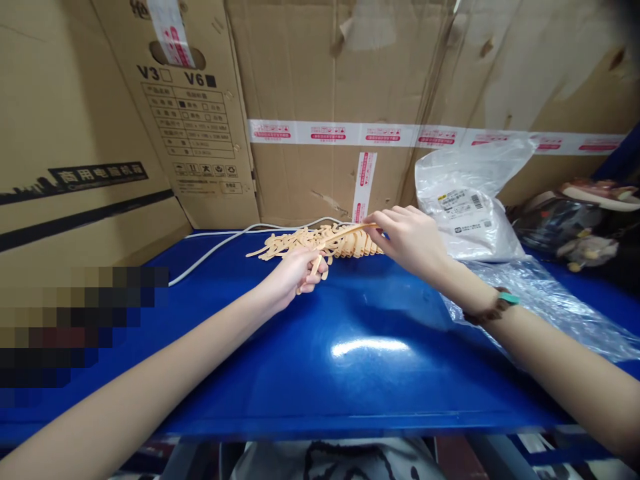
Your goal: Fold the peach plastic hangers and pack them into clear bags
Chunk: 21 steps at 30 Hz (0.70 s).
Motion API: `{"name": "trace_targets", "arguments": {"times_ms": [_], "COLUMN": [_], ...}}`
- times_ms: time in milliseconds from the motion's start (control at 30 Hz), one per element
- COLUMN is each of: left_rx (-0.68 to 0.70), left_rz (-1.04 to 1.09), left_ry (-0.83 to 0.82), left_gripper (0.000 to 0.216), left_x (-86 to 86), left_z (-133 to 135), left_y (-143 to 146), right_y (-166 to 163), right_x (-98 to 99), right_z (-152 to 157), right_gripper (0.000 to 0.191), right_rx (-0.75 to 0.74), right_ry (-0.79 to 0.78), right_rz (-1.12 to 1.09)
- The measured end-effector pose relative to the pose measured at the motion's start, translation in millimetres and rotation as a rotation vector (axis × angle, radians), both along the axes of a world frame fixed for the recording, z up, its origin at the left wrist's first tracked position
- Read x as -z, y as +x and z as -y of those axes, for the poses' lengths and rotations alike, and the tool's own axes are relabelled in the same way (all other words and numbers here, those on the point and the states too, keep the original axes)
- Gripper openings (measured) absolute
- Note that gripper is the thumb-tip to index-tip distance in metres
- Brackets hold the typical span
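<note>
Above the blue table, my left hand (299, 275) is closed around some beige strips with rounded ends, which poke out between its fingers. One long, thin beige strip (345, 233) runs from that hand up to my right hand (407, 235). The right fingertips pinch the strip's far end. Just behind both hands lies a loose pile of the same beige strips (270, 248). On the pile's right side, partly under my right hand, several strips are lined up in a ribbed row (357, 245). What the strips are made of I cannot tell.
Cardboard boxes (320, 80) stand along the back and left of the blue table (300, 373). A white cable (215, 252) curves behind the pile. To the right are a labelled plastic bag (470, 207), a clear plastic sheet (555, 307) and a small plush-like item (587, 250).
</note>
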<state>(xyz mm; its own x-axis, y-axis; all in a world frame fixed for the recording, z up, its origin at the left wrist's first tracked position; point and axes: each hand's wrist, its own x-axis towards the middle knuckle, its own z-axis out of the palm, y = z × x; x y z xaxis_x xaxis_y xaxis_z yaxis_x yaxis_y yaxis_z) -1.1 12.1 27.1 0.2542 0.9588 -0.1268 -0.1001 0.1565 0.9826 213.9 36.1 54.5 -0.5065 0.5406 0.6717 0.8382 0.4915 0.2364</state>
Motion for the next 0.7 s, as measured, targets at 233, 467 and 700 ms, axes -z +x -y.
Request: {"name": "trace_targets", "arguments": {"times_ms": [233, 467, 700], "left_rx": [0.119, 0.156, -0.053], "left_rz": [-0.101, -0.302, -0.658], "left_ry": [-0.048, 0.025, 0.444], "left_gripper": [0.014, 0.019, 0.019], "left_x": [-5.1, -2.1, 10.1], "left_z": [7, 8, 9], "left_y": [-1, 3, 8], "right_y": [0, -11, -22], "right_x": [11.5, 34.8, 41.3], "right_z": [-6, -4, -4], "right_gripper": [0.027, 0.013, 0.026], "right_rx": [-0.091, -0.125, -0.270], "right_ry": [-0.123, -0.282, -0.624], "right_rz": [0.158, 0.156, -0.232]}}
